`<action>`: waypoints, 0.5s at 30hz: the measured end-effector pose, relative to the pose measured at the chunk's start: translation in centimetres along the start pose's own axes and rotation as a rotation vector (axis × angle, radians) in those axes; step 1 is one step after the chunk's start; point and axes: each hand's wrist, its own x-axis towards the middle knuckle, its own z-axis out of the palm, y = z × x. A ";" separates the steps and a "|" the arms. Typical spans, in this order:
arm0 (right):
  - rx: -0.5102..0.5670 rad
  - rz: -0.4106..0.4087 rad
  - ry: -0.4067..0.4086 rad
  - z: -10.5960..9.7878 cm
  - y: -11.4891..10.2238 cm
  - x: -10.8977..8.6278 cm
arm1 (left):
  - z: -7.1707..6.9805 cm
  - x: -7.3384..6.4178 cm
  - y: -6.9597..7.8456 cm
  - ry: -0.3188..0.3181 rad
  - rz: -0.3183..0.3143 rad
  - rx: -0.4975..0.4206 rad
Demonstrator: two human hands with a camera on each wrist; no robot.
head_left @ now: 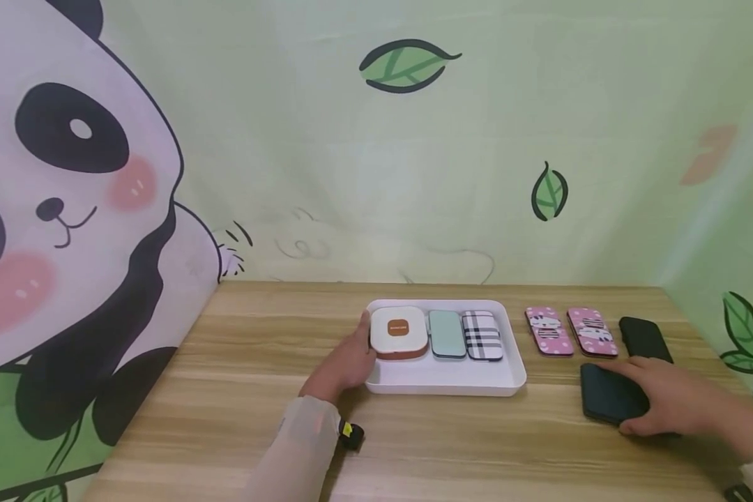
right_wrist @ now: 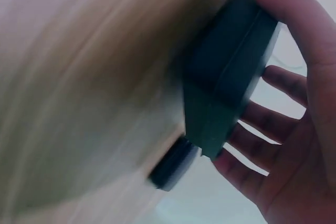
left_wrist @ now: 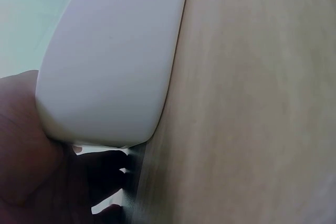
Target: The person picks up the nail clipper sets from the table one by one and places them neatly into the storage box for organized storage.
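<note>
My left hand (head_left: 346,359) grips the left end of a white tray (head_left: 439,377), with the thumb at its rim. In the left wrist view the tray's side wall (left_wrist: 115,61) hides part of that hand. Inside the tray lie a white square case (head_left: 417,331) with a brown label, a mint-green case (head_left: 447,335) and a plaid case (head_left: 482,336). At the right, my right hand (head_left: 678,399) holds a dark rounded case (head_left: 610,394) between thumb and fingers. The right wrist view shows a seam along this case (right_wrist: 226,72).
Two pink patterned cases (head_left: 549,331) lie right of the tray. Another black case (head_left: 643,338) is behind my right hand, partly covered by it. A cloth backdrop (head_left: 288,139) with a panda and leaves borders the wooden table (head_left: 257,362).
</note>
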 end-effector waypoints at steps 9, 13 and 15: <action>-0.080 -0.070 0.151 -2.2 -1.7 0.7 | -0.1 0.1 -0.1 0.004 0.006 0.009; -0.110 -0.081 0.164 -3.2 -2.6 1.2 | 0.0 0.2 -0.3 0.007 0.024 0.021; -0.123 -0.093 0.182 -3.6 -3.1 1.6 | 0.1 0.3 -0.3 0.009 0.027 0.024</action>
